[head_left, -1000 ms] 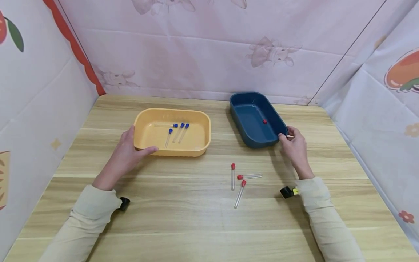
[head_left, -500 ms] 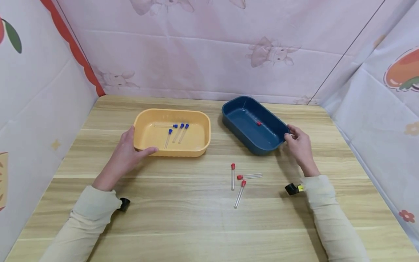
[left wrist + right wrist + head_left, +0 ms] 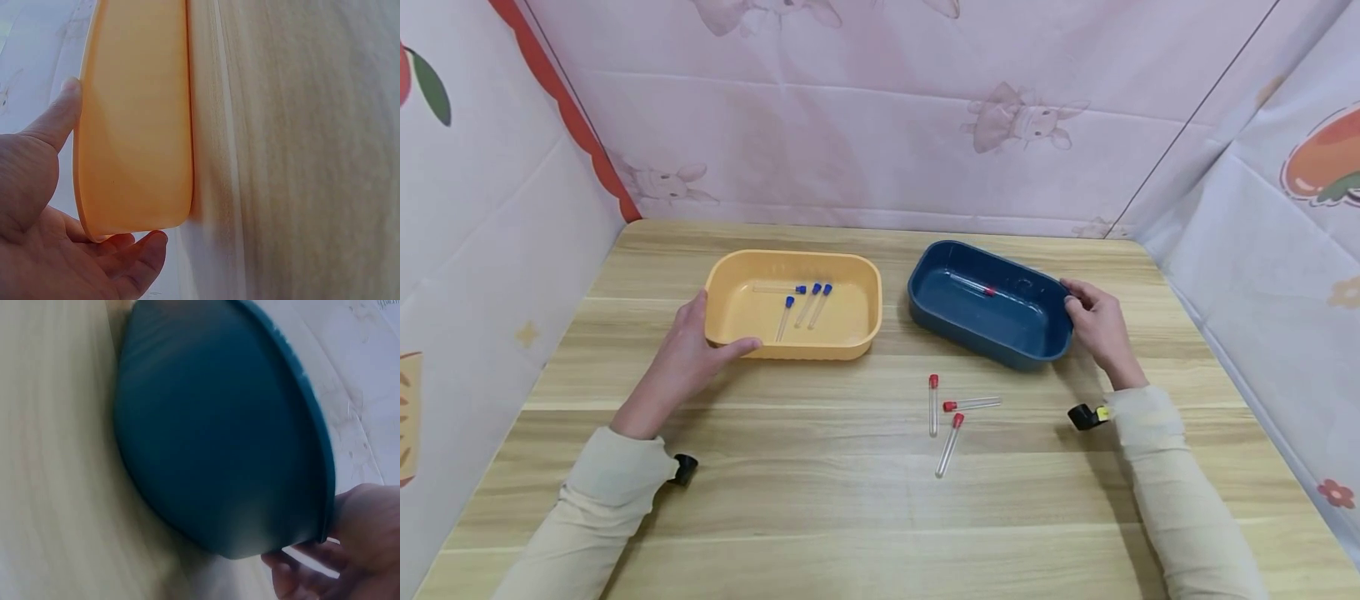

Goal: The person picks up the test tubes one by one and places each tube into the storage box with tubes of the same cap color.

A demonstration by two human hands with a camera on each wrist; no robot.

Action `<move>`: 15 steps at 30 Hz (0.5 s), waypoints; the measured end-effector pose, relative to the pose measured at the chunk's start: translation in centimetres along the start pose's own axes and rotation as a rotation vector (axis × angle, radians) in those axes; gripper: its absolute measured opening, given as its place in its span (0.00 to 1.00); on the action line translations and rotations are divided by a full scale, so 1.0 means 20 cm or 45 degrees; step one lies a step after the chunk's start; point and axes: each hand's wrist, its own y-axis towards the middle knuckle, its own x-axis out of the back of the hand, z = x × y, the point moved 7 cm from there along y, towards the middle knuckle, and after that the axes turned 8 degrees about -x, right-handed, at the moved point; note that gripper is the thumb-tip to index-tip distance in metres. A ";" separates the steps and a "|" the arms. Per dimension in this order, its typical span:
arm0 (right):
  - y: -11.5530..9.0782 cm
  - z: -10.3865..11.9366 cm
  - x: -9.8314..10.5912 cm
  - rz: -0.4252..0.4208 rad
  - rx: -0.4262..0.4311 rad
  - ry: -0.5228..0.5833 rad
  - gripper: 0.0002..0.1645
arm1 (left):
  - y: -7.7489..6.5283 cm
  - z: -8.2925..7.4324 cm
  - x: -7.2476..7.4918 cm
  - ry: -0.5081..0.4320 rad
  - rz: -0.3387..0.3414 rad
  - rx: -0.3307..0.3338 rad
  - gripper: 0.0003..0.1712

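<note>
My left hand [image 3: 688,346] holds the near left corner of a yellow plastic tray [image 3: 872,342]. Its thumb lies along the front side and its fingers are at the left end. Several clear test tubes with blue caps [image 3: 816,288] lie in this tray. At the right, my right hand [image 3: 1101,329] grips the right end of a dark blue tray [image 3: 962,332], thumb at the rim. One red-capped test tube [image 3: 988,291] lies in the blue tray. Both wrist views show the fingers at the outer walls of the yellow tray [image 3: 137,125] and blue tray [image 3: 219,437].
Three red-capped test tubes [image 3: 948,446] lie on the wooden table [image 3: 820,517] in front of the blue tray. A pink printed cloth [image 3: 850,142] hangs behind the table, with white printed cloths at both sides.
My right hand has turned the blue tray so that it lies more sideways, its right end drawn right and nearer. The red-capped tube inside shifted. The left hand and yellow tray stayed put.
</note>
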 end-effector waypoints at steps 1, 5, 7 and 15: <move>0.00 0.00 0.00 0.001 0.007 -0.002 0.24 | 0.00 0.00 0.00 0.002 0.003 0.003 0.72; 0.02 -0.02 0.00 -0.004 0.027 0.008 0.23 | 0.00 0.00 0.00 0.003 0.009 0.015 0.72; 0.03 -0.03 0.00 -0.009 0.030 0.015 0.23 | 0.00 0.00 0.00 0.003 0.011 0.020 0.72; 0.07 -0.04 0.00 -0.003 0.069 -0.022 0.22 | 0.00 0.01 0.00 0.005 0.010 0.017 0.72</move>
